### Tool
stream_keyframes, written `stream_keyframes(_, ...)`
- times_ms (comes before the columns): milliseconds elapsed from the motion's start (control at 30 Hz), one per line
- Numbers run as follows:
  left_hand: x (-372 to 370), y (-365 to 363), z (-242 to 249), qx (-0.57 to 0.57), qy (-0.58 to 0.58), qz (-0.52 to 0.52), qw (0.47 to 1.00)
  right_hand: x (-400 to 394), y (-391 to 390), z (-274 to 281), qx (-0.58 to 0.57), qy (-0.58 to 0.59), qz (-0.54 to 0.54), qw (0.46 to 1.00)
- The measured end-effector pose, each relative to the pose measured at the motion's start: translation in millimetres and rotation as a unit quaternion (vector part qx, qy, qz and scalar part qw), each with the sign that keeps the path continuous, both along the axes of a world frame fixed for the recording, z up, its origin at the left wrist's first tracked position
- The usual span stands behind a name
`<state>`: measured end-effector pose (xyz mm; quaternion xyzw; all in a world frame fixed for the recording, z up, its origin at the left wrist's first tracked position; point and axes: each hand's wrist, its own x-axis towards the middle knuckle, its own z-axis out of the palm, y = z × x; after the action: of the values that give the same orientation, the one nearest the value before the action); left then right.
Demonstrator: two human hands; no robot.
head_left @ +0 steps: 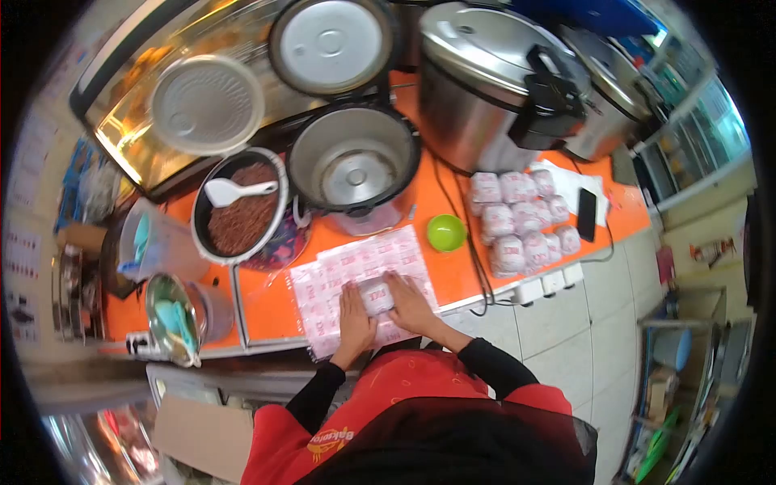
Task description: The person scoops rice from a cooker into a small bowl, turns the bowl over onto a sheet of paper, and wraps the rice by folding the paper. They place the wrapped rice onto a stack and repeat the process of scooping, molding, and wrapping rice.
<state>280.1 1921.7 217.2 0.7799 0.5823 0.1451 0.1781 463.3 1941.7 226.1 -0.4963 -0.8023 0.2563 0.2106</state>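
A paper-wrapped packet (377, 297) with pink print sits between my two hands, on a stack of printed wrapping paper (331, 283). My left hand (356, 317) presses along the packet's left side, fingers pointing away from me. On the opposite side my right hand (410, 302) holds it, fingers against the top right edge. What is inside the wrapping is hidden. Just beyond the paper stands a small green bowl (446, 233). Several similar wrapped packets (508, 255) are piled in rows to the right.
Behind the paper is an open rice cooker (356, 158). Left of it, a pot (202, 230) holds brown rice with a white rice paddle (240, 191). A large closed cooker (485, 89) stands at the back. Right of the packets lies a phone (587, 215); cables (477, 263) cross the orange table.
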Motion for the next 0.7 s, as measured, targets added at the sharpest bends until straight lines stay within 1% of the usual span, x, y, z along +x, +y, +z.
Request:
stream_keyframes(100, 21, 0, 3, -0.023, -0.146, 0.025, 0.989, 4, 5, -4, -0.017, 0.025, 0.011, 0.999)
stream_keyframes(133, 29, 3, 6, -0.028, -0.251, 0.050, 0.966, 4, 6, -7, -0.015, 0.033, 0.002, 0.999)
stream_keyframes(200, 55, 16, 24, -0.070, -0.402, 0.176, 0.896, 2, 12, -14, -0.010, 0.049, -0.007, 0.999)
stream_keyframes(233, 67, 23, 30, -0.092, -0.469, 0.242, 0.845, 1, 14, -15, -0.035, 0.066, -0.025, 0.997)
stream_keyframes(267, 76, 32, 28, -0.077, -0.532, 0.296, 0.790, -1, 16, -10, -0.060, 0.084, -0.041, 0.994)
stream_keyframes(300, 75, 38, 28, -0.127, -0.582, 0.295, 0.747, -2, 20, -4, -0.084, 0.102, -0.054, 0.990)
stream_keyframes(333, 72, 46, 28, -0.176, -0.629, 0.292, 0.699, -1, 27, 1, -0.081, 0.180, -0.056, 0.979)
stream_keyframes(367, 72, 52, 30, -0.224, -0.671, 0.288, 0.645, -1, 30, 15, -0.128, 0.302, -0.076, 0.942)
stream_keyframes(400, 78, 55, 40, -0.219, -0.692, 0.296, 0.621, -2, 31, 31, -0.172, 0.419, -0.093, 0.887)
stream_keyframes(433, 82, 59, 47, -0.206, -0.675, 0.276, 0.653, -3, 34, 41, -0.215, 0.528, -0.106, 0.815)
stream_keyframes(467, 84, 62, 50, -0.192, -0.656, 0.257, 0.683, -3, 41, 41, -0.268, 0.639, -0.144, 0.707)
stream_keyframes(500, 88, 65, 56, -0.176, -0.638, 0.238, 0.711, 4, 47, 54, -0.293, 0.650, -0.145, 0.686)
stream_keyframes(567, 102, 66, 67, -0.164, -0.617, 0.161, 0.753, 23, 53, 76, -0.345, 0.666, -0.143, 0.646)
stream_keyframes(600, 111, 67, 72, -0.155, -0.605, 0.123, 0.771, 32, 56, 76, -0.346, 0.645, -0.146, 0.665)
stream_keyframes(633, 121, 68, 76, -0.129, -0.568, 0.085, 0.808, 44, 55, 76, -0.350, 0.650, -0.141, 0.659)
stream_keyframes(700, 138, 74, 84, -0.071, -0.485, 0.008, 0.872, 81, 57, 106, -0.358, 0.659, -0.130, 0.648)
